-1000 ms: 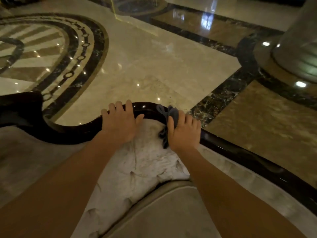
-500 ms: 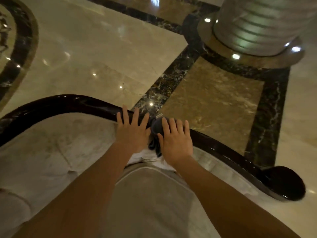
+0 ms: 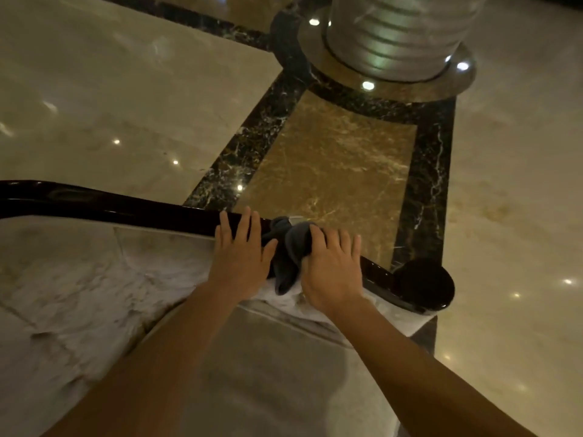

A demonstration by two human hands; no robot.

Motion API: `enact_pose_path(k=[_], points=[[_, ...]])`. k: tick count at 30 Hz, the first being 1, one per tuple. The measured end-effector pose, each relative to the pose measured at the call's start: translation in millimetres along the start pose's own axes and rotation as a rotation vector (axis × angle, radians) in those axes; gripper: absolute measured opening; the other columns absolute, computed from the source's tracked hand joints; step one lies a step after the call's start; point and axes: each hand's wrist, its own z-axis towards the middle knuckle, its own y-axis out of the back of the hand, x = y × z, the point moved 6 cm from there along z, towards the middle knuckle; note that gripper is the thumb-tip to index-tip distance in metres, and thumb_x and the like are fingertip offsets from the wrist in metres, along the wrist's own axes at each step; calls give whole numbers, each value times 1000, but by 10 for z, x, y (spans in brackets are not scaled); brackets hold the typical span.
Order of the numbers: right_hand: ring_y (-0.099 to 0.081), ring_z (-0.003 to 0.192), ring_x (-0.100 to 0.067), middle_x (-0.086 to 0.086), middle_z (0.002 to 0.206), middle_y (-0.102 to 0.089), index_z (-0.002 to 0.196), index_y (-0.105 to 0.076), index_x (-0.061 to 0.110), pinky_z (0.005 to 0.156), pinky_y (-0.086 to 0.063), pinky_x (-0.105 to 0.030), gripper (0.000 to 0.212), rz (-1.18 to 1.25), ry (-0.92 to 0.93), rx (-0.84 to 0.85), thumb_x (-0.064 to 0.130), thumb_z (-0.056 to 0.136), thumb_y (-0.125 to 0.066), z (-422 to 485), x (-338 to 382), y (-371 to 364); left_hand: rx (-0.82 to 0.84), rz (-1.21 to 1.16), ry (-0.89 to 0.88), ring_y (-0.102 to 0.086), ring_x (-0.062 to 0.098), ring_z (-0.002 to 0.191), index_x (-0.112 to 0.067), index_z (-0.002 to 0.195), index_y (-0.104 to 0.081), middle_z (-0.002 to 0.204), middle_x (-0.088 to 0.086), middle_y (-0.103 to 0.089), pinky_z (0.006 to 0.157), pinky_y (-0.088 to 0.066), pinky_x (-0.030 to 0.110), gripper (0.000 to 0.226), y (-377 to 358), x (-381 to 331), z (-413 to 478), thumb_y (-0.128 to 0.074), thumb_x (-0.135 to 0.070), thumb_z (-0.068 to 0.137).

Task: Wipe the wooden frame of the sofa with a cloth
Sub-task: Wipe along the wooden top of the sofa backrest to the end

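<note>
The sofa's dark glossy wooden frame (image 3: 110,205) runs along the top of the pale tufted back and ends in a round scroll (image 3: 424,283) at the right. A dark grey cloth (image 3: 285,247) is bunched on the rail. My right hand (image 3: 332,271) presses down on the cloth, fingers over it. My left hand (image 3: 241,255) lies flat beside it, fingers apart on the rail, holding nothing.
Pale upholstery (image 3: 94,294) fills the lower left. Beyond the rail is polished marble floor (image 3: 126,89) with dark inlay bands (image 3: 243,146). A ribbed column base (image 3: 397,36) stands at the upper right.
Both hands and the cloth have slid right along the rail toward the scroll end. The view has swung right, bringing the column closer.
</note>
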Motion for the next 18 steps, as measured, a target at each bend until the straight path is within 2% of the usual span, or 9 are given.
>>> enact_pose_path(k=[3, 6, 8, 11, 12, 14, 16, 18], points=[[-37, 136, -36, -14, 146, -47, 149, -35, 20, 118, -22, -54, 57, 147, 79, -39, 45, 98, -28, 178, 312, 22, -3, 116, -8, 6, 43, 149, -11, 157, -7, 166, 11, -3, 120, -3, 57, 69, -25, -82, 19, -26, -45, 101], [-48, 123, -35, -13, 135, -55, 144, -44, 25, 113, -29, -48, 51, 81, 163, -113, 49, 103, -25, 202, 408, -62, 6, 286, -68, -3, 34, 151, -14, 156, -18, 164, 11, -12, 119, -4, 58, 62, -25, -94, 65, -28, -38, 100], [-56, 111, -34, -11, 126, -60, 137, -49, 22, 102, -40, -46, 46, 10, 166, -153, 47, 104, -27, 190, 212, -95, -41, 229, -73, -10, 32, 150, -14, 152, -31, 162, 8, -21, 119, -6, 56, 54, 30, -186, 79, -23, -31, 101], [-58, 104, -32, -9, 123, -61, 134, -47, 21, 92, -47, -44, 42, -18, 147, -186, 44, 104, -30, 13, -260, -131, -117, -42, -89, -21, 34, 146, -18, 145, -46, 152, 2, -43, 118, -9, 60, 49, 99, -593, 39, -27, -32, 101], [-57, 106, -31, -9, 125, -59, 137, -45, 21, 94, -47, -44, 43, 0, 122, -175, 44, 103, -29, -104, -498, -141, -113, -68, -109, -23, 33, 146, -22, 143, -48, 149, 0, -47, 118, -7, 62, 50, 81, -766, 25, -26, -36, 101], [-52, 121, -31, -8, 137, -55, 144, -40, 23, 107, -41, -45, 49, 8, 32, -112, 44, 104, -23, -366, -1071, -166, -80, -20, -140, -22, 35, 145, -26, 139, -50, 146, 0, -49, 116, -4, 65, 55, -5, -1054, 6, -18, -45, 98], [-34, 144, -33, -11, 152, -44, 150, -34, 23, 122, -23, -49, 55, -10, -34, -46, 45, 104, -14, -602, -1506, -198, -56, 67, -117, -21, 43, 144, -25, 134, -53, 145, 7, -50, 115, -3, 68, 61, -91, -1175, 6, -11, -48, 96], [-13, 153, -32, -12, 161, -32, 151, -33, 24, 125, -11, -51, 57, 18, -88, -67, 45, 103, -10, -671, -1573, -233, -63, 105, -56, -22, 49, 141, -21, 125, -59, 140, 14, -53, 113, -3, 70, 61, -139, -1211, 33, -13, -48, 96]])
